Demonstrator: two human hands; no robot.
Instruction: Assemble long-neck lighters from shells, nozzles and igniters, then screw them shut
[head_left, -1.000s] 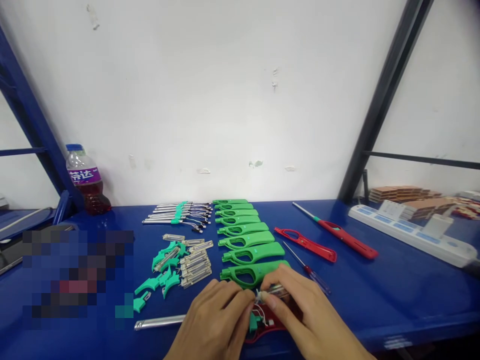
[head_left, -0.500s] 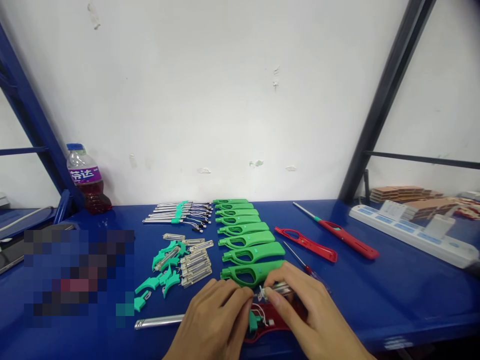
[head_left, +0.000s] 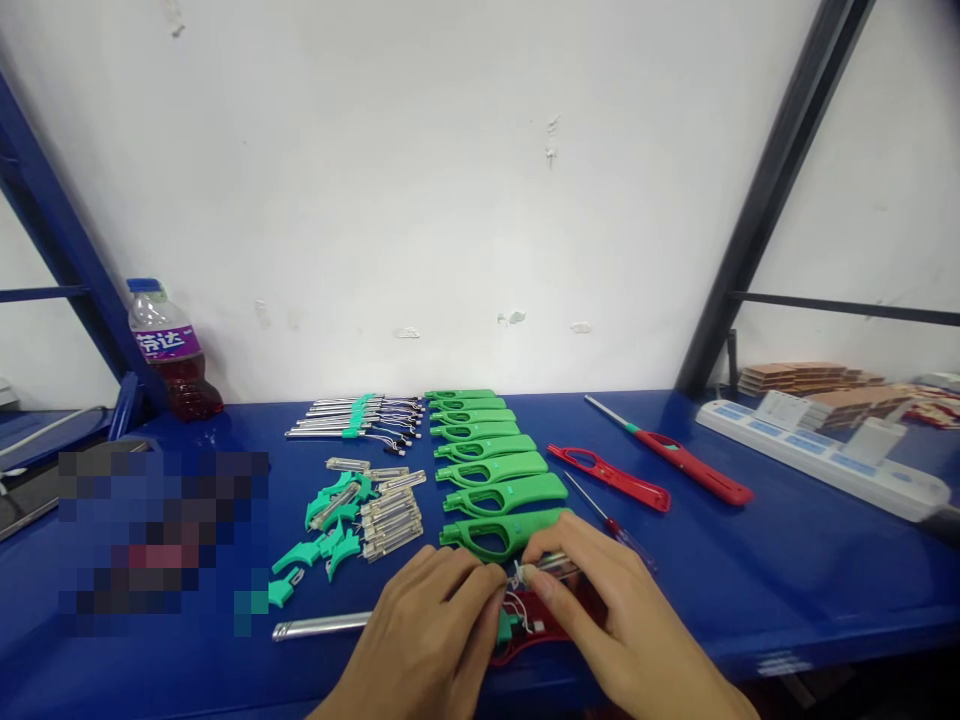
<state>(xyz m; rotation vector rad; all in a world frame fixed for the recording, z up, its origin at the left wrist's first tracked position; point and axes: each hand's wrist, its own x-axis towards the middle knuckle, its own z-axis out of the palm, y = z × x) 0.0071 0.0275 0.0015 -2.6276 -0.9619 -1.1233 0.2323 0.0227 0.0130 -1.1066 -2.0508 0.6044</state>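
Note:
My right hand (head_left: 592,600) pinches a clear lighter fuel tank (head_left: 555,566) over a red lighter half-shell (head_left: 551,620). The tank's small white valve end points left, toward my left fingertips. My left hand (head_left: 442,620) is closed at the shell's left side, its fingertips pressed together; what they grip is hidden. From under that hand a metal lighter tube (head_left: 322,626) sticks out to the left. Inside the shell, a green part (head_left: 507,628) and thin white wires (head_left: 517,603) show between my hands.
Green lighter shells (head_left: 517,495) lie in a column beyond my hands. Left of them are clear tanks (head_left: 394,520), green triggers (head_left: 300,550) and metal tubes with wires (head_left: 337,420). Rightward lie a screwdriver (head_left: 615,525), red shell half (head_left: 615,478), red lighter (head_left: 690,465) and power strip (head_left: 817,455).
The view has shifted slightly. My hands keep nearly the same pose, with the fuel tank's valve end still close to my left fingertips.

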